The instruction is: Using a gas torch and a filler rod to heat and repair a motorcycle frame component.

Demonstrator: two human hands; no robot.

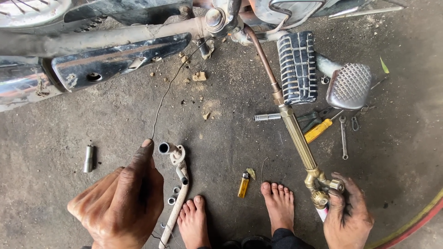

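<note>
Head view, left hand: my left hand (122,200) is sitting at about seven o'clock, closed, pinching the near end of a thin wire (164,94) between thumb and fingers.
Wire: it is running up from my fingertips toward eleven o'clock, ending near the motorcycle frame (110,34) along the top edge.
Right hand: my right hand (347,214) is sitting at about five o'clock, fingers wrapped around the valve end of a brass torch (297,138), gripping it.
Torch: its brass body is slanting from my hand up toward twelve o'clock, where a copper-coloured tube is carrying on to the frame; the tip is hidden there.
Pale bent pipe (177,184): it is lying on the floor just right of my left hand, its open end pointing up, small rings beside it.
Feet: my bare feet (277,203) are resting at six o'clock, between my hands.
Lighter (243,184): a yellow one is lying between my feet.
Footrest (297,67): a ribbed rubber one is sitting at one o'clock, beside a cross-hatched pedal (349,85).
Tools: a yellow-handled screwdriver (320,129) and a wrench (344,138) are lying right of the torch.
Socket (88,158): a small metal one is lying at nine o'clock, well apart from my left hand.
</note>
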